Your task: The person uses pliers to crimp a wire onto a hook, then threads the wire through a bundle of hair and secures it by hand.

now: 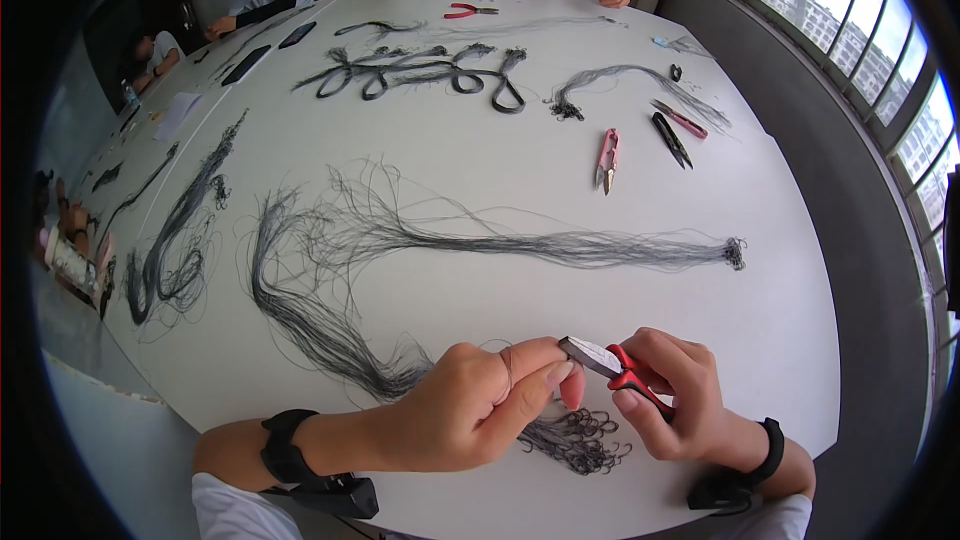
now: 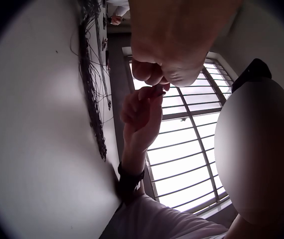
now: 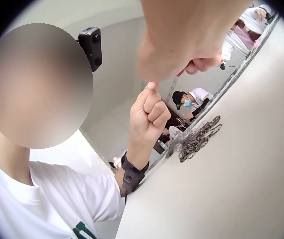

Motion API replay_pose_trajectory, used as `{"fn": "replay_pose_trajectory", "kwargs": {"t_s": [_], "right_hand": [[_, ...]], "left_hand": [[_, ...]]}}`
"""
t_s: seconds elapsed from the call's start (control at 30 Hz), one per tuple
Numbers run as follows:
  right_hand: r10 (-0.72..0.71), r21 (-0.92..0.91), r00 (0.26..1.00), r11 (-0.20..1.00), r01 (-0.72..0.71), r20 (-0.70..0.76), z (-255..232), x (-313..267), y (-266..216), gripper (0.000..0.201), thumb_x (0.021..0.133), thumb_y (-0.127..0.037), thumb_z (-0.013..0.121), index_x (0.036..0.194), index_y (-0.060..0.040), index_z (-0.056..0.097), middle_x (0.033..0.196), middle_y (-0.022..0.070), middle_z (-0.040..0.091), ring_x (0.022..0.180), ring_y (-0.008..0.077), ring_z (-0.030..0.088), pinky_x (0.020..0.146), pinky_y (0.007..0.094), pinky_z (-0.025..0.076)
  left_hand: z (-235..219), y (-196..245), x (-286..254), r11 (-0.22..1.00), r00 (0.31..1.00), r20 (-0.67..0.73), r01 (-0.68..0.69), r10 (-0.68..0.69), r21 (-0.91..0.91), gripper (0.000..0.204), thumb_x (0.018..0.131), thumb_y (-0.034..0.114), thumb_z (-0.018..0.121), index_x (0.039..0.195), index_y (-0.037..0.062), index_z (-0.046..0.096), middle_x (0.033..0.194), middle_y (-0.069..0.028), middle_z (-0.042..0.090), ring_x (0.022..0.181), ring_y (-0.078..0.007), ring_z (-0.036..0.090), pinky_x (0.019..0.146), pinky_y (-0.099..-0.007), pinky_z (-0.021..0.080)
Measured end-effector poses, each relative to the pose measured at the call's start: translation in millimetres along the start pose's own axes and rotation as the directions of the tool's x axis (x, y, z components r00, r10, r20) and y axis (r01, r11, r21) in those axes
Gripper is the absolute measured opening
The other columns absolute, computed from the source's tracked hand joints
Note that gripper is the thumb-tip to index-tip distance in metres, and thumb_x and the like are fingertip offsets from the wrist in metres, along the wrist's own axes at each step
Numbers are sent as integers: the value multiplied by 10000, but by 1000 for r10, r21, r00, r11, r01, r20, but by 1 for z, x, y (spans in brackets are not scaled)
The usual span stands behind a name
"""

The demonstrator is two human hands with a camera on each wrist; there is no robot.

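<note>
Gripping red-handled pliers (image 1: 612,365) in right hand (image 1: 672,395), jaws meeting thin wire strand (image 1: 507,372) pinched by left hand (image 1: 470,405)

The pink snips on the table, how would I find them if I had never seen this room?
Start at the big white round table and look past the long bundle of thin dark wires that stretches across its middle. Just beyond it, toward the window side, lie the pink snips, tips pointing at the wires. The two tools beside them are darker and slimmer; only these are pink all over.

A craft workroom: a long white table (image 1: 480,180) strewn with thread bundles (image 1: 520,245) and pliers (image 1: 470,11)
</note>
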State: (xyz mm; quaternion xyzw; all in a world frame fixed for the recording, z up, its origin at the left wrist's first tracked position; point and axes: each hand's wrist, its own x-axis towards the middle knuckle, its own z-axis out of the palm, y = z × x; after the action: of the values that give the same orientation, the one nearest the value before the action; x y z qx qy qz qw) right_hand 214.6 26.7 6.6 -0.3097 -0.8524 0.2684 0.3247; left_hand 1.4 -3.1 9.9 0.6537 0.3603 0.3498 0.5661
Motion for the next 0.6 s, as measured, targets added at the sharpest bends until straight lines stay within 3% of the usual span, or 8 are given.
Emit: {"fn": "replay_pose_trajectory", "kwargs": {"t_s": [0.1, 0.13, 0.2, 0.27, 0.33, 0.4, 0.43, 0.6], "right_hand": [[264, 287, 939, 902, -322, 223, -7, 2, -3, 218, 846, -199, 555, 883, 16, 545, 625, 42, 492, 519, 101, 441, 459, 240, 329], [265, 288, 938, 901, -324, 224, -7, 1, 0, 218, 846, -199, 555, 883, 16, 545, 625, 42, 492, 519, 101, 441, 459, 240, 329], [340, 549, 860, 665, -506, 381, -6, 0, 6, 206, 872, -201, 527, 874, 4, 529, 642, 2, 472, 539, 89, 403, 464, 232, 296], [319, 600, 865, 625, -498, 386, -8, 4, 7, 238, 901, -251, 480, 834, -23, 490, 642, -26, 418, 547, 75, 346, 466, 227, 259], [494, 890, 829, 208, -405, 262, -25, 9, 21, 284, 915, -307, 434, 806, -45, 451, 630, -29, 380, 538, 54, 310, 458, 216, 240], [497, 755, 867, 558, -345, 29, -42, 12, 33, 331, 910, -370, 411, 798, -59, 428, 617, -33, 344, 529, 39, 279, 450, 206, 219], [442, 641, 896, 676, -364, 43, -40, 10, 27, 343, 890, -380, 440, 804, -48, 450, 615, -34, 354, 520, 37, 271, 449, 195, 214], [178, 175, 984, 968, -177, 9, -7, 5, 8, 280, 806, -227, 606, 886, 29, 526, 677, 60, 470, 547, 111, 399, 494, 243, 333]], "left_hand": [[1, -2, 1, 999, 1000, -28, -15, 14, -43, 240, 957, 109, 345, 843, -39, 496, 523, 50, 316, 462, -24, 255, 435, -201, 228], [1, 0, 1, 998, 1000, -28, 4, -6, -64, 235, 959, 107, 338, 831, -33, 477, 529, 50, 312, 464, -24, 248, 433, -202, 220], [1, 2, 2, 996, 999, -28, 25, -27, -86, 232, 961, 106, 331, 819, -27, 459, 536, 49, 308, 465, -24, 241, 430, -202, 211], [2, 1, 2, 979, 996, -25, 75, -81, -188, 223, 963, 105, 320, 825, -19, 444, 548, 48, 309, 466, -25, 227, 429, -202, 204], [7, -3, -5, 990, 997, -41, 54, -60, -134, 223, 965, 106, 317, 822, -16, 438, 553, 50, 299, 465, -25, 218, 428, -204, 199], [8, -4, -4, 997, 998, -56, 22, -27, -80, 223, 966, 107, 313, 820, -12, 431, 557, 51, 289, 464, -25, 209, 427, -206, 194], [5, -3, 1, 990, 998, -47, 30, -37, -139, 223, 966, 108, 313, 820, -11, 431, 562, 51, 288, 465, -25, 208, 427, -206, 192], [2, -9, 4, 967, 997, -49, 48, -62, -249, 222, 966, 109, 311, 826, -10, 435, 565, 48, 294, 467, -22, 221, 431, -203, 190]]}}
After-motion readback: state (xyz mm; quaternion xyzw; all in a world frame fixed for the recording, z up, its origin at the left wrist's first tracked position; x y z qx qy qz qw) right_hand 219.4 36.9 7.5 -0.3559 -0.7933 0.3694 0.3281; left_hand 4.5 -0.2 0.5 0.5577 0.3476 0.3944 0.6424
